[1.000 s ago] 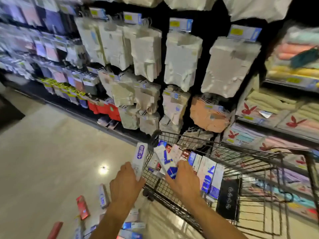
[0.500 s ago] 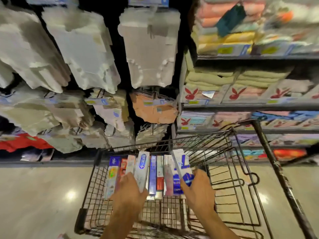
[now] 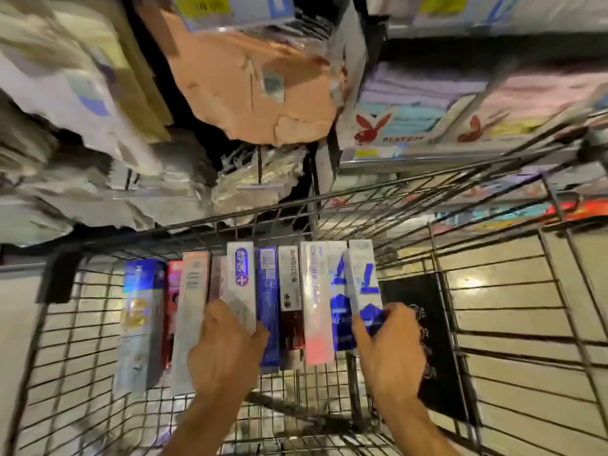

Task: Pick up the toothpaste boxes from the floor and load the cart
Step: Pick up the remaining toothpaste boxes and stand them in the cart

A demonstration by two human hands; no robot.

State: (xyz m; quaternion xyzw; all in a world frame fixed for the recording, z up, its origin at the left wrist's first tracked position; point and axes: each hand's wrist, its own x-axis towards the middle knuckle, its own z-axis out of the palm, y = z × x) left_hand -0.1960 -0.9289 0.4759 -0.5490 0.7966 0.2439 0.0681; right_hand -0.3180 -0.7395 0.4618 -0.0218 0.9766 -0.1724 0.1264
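Several toothpaste boxes lie side by side in a row on the floor of the black wire cart. My left hand grips a white box with a purple label, set into the row between a pale box and a dark blue box. My right hand holds the near end of a white and blue box at the right end of the row, tilted slightly against its neighbour.
A black packet lies in the cart right of the row. Hanging packets of cloth and shelves of folded towels stand just beyond the cart's far side. Shiny beige floor shows through the wire.
The view swung from the aisle floor to straight over the cart. Both hands moved down into the cart and brought their boxes level with the row.
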